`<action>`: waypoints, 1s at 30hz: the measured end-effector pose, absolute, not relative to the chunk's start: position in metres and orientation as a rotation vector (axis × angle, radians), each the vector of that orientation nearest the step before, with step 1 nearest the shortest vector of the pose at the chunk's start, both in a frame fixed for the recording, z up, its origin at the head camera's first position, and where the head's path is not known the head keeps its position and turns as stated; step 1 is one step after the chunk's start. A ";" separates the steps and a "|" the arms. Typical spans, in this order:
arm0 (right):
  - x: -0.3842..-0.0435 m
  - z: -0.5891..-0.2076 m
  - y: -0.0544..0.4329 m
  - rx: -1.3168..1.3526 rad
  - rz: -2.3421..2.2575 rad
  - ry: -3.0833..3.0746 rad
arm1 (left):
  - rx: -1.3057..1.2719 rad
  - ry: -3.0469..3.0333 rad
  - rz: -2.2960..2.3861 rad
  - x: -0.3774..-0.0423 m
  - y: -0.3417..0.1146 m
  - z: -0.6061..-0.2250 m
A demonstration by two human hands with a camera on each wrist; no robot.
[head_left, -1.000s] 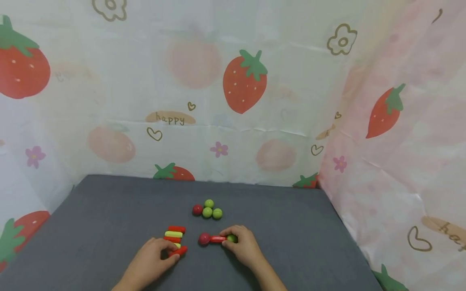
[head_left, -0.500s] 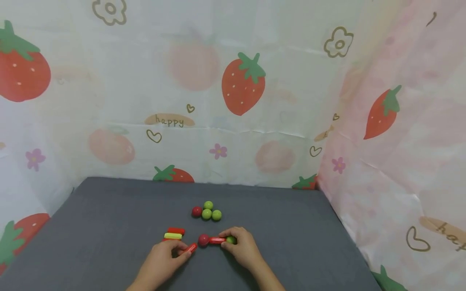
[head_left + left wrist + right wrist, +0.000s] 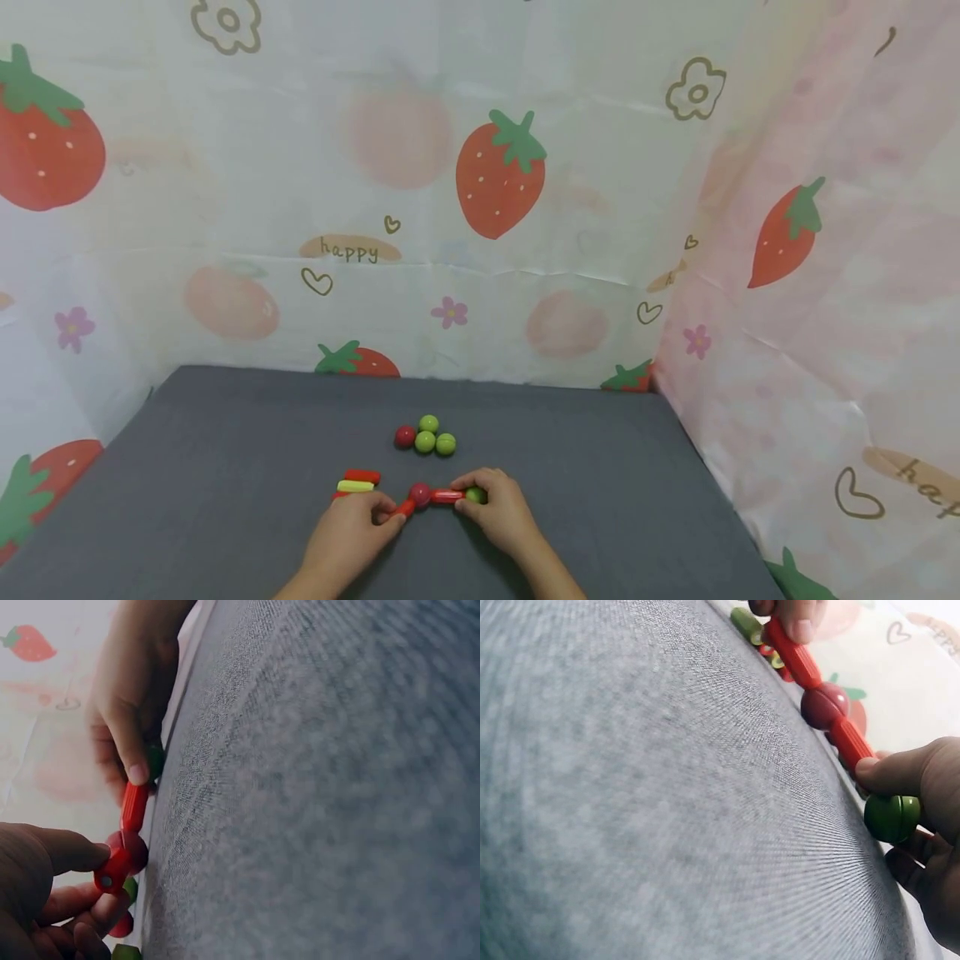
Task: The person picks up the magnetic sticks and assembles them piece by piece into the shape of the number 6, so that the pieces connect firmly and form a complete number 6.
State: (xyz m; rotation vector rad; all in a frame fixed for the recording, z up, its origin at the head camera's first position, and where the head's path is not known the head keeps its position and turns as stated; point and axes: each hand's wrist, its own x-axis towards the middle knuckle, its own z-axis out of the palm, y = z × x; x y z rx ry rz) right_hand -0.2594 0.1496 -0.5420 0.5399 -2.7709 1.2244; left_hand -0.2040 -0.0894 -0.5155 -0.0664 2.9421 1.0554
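Observation:
My left hand (image 3: 351, 533) pinches a short red magnetic building rod (image 3: 793, 654) between thumb and fingers; a small silvery disc shows in its near end in the left wrist view. The rod's other end meets a dark red ball (image 3: 421, 494), at an angle to the rest. From that ball's right side runs a second red rod (image 3: 447, 496), ending at a green ball (image 3: 892, 817). My right hand (image 3: 498, 508) grips this end, its thumb on the second rod beside the green ball. In the head view its fingers partly cover that ball.
Behind the hands lies a cluster of several balls, one red (image 3: 405, 437) and the others green (image 3: 425, 442). Beyond my left hand are a red rod (image 3: 362, 477) and a yellow-green rod (image 3: 356, 487), with more partly hidden. The dark grey tabletop (image 3: 585, 467) meets a strawberry-print curtain (image 3: 480, 317).
My left hand has taken the nearest red rod from the row and moved it right, until its end reached the dark red ball. My right hand keeps its grip and place.

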 end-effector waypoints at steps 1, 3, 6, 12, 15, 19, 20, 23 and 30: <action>-0.259 -0.542 0.149 0.536 1.229 -2.774 | -0.072 2.937 1.048 -0.204 -0.088 -0.515; -0.259 -0.542 0.149 0.529 1.231 -2.778 | -0.083 2.919 1.047 -0.203 -0.087 -0.514; -0.259 -0.542 0.149 0.525 1.226 -2.780 | -0.096 2.882 1.062 -0.203 -0.086 -0.513; -0.260 -0.542 0.149 0.532 1.225 -2.754 | -0.062 2.833 1.108 -0.203 -0.087 -0.513; -0.259 -0.542 0.148 0.545 1.231 -2.742 | -0.038 2.807 1.168 -0.204 -0.088 -0.514; -0.259 -0.541 0.149 0.547 1.229 -2.744 | -0.028 2.758 1.260 -0.205 -0.087 -0.514; -0.259 -0.541 0.149 0.546 1.229 -2.746 | -0.020 2.752 1.269 -0.206 -0.087 -0.514; -0.259 -0.539 0.150 0.523 1.232 -2.767 | -0.004 2.731 1.284 -0.208 -0.086 -0.514; -0.258 -0.540 0.149 0.535 1.235 -2.742 | -0.050 2.658 1.314 -0.212 -0.086 -0.518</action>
